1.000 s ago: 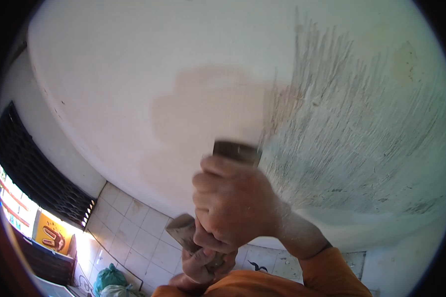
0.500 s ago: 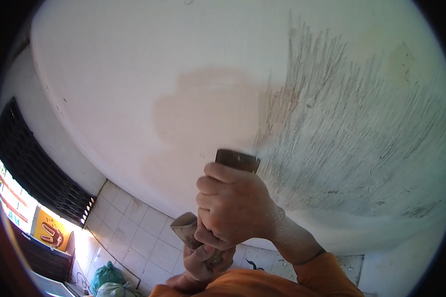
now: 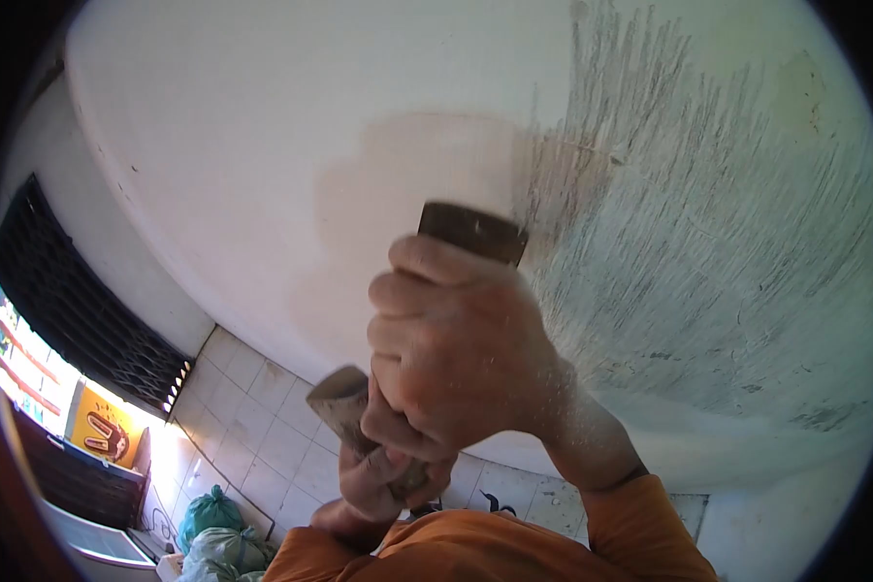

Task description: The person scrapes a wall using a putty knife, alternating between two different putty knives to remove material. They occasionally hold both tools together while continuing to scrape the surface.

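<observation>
My right hand (image 3: 456, 339) is closed around a putty knife (image 3: 470, 228), whose wide dark blade sticks out above my fist, against or close to the white wall (image 3: 242, 184). Just below it, my left hand (image 3: 383, 480) grips a second putty knife (image 3: 341, 403), its worn, grey-brown blade pointing up and left. The two hands overlap, so their handles are mostly hidden. Right of the blade spreads a patch of dark, streaky scratches (image 3: 669, 223) on the wall. Fine dust specks show around my right wrist.
Pale floor tiles (image 3: 252, 417) lie below the wall. At lower left are tied plastic bags (image 3: 213, 524), a yellow picture panel (image 3: 102, 427) and a dark folding lattice gate (image 3: 78, 301) beside a bright opening.
My right hand has moved up the wall with its putty knife. My left hand and the second putty knife have shifted up and slightly left.
</observation>
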Available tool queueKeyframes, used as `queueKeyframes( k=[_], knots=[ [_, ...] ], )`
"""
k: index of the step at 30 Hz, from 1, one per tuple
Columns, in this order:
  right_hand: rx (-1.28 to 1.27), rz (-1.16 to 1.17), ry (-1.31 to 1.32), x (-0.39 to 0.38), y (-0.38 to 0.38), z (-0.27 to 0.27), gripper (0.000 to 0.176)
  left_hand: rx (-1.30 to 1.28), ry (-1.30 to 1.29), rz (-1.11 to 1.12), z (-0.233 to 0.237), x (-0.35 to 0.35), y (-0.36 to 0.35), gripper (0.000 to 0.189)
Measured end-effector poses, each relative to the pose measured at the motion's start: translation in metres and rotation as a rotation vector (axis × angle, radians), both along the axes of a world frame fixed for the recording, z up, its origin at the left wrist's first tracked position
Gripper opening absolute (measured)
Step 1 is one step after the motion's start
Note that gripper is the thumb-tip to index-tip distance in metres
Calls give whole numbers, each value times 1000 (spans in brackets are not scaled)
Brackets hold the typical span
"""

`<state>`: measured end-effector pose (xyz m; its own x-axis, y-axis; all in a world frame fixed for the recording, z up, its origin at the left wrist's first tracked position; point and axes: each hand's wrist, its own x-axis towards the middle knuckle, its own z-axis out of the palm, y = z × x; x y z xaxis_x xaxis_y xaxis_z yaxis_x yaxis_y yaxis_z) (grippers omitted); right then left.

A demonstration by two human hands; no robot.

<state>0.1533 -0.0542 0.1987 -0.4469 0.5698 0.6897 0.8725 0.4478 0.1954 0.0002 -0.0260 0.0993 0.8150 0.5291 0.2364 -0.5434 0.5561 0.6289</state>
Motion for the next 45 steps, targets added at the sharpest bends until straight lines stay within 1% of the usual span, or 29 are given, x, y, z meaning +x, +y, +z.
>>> queueKeyframes(
  k=[2,3,5,7,9,10,11,13,14,16,17,19,21,22,24,25,26,29,31,33,34,35,36,38,39,40,42,43,45],
  knots=[
    [17,-59,-68,0,2,-3,27,54,8,10,-21,5,14,51],
    [-2,-89,-122,1,5,-20,27,85,11,6,-36,10,24,50],
    [-30,-111,-222,5,13,-72,30,289,144,40,-109,9,40,47],
    [-70,-109,-303,3,12,-137,33,-80,133,-86,-163,7,32,45],
    [-210,-128,-145,-1,8,-233,32,-158,254,-200,-223,-1,26,38],
    [-330,-134,55,-10,0,-283,31,-204,305,-228,-258,-17,17,37],
    [-424,-176,184,-17,-6,-313,29,-243,354,-257,-279,-29,11,35],
    [-600,-299,330,-33,-19,-339,28,-309,588,-331,-265,-49,8,29],
    [-606,-282,354,-37,-21,-342,29,-344,707,-367,-256,-61,7,26],
    [-616,-246,404,-56,-22,-323,29,-190,653,-344,-245,-77,20,23],
    [-523,-216,314,-60,-17,-304,29,-113,628,-334,-238,-82,26,22],
    [-309,-140,144,-59,0,-235,27,39,415,-193,-214,-79,37,24],
    [-81,-90,-30,-54,15,-181,27,205,300,-66,-181,-65,49,31],
    [-12,-81,-94,-49,20,-161,26,213,249,-33,-163,-54,54,33],
    [-6,-39,-70,-30,36,-150,24,235,136,28,-138,-29,54,37],
    [-8,-30,-63,-21,44,-160,23,122,147,33,-154,-21,52,36],
    [-88,-64,-141,-18,46,-176,23,5,157,39,-186,-12,51,35],
    [-281,-173,-208,-26,44,-254,26,-308,254,-39,-246,-27,30,34],
    [-457,-213,115,-37,31,-325,35,-270,595,-122,-253,-58,23,22],
    [-902,-525,631,-63,7,-405,43,-60,915,-222,-254,-78,28,17],
    [-896,-481,736,-82,-5,-439,46,43,1074,-263,-256,-88,30,15],
    [-888,-429,832,-92,-10,-458,49,97,1073,-254,-263,-94,31,14],
    [-842,-424,798,-91,-7,-457,46,151,1070,-243,-269,-98,33,14],
    [-755,-429,755,-94,-4,-436,41,256,1066,-200,-251,-99,35,12],
    [-685,-397,659,-91,2,-408,39,300,1015,-165,-241,-97,38,9],
    [-649,-353,650,-84,11,-383,36,270,970,-166,-229,-95,43,7],
    [-491,-346,441,-74,28,-323,30,276,892,-118,-193,-90,53,6],
    [-453,-346,330,-71,30,-286,28,308,822,-67,-187,-89,58,7],
    [-354,-291,234,-69,24,-219,27,320,797,-44,-143,-84,57,10]
  ],
)
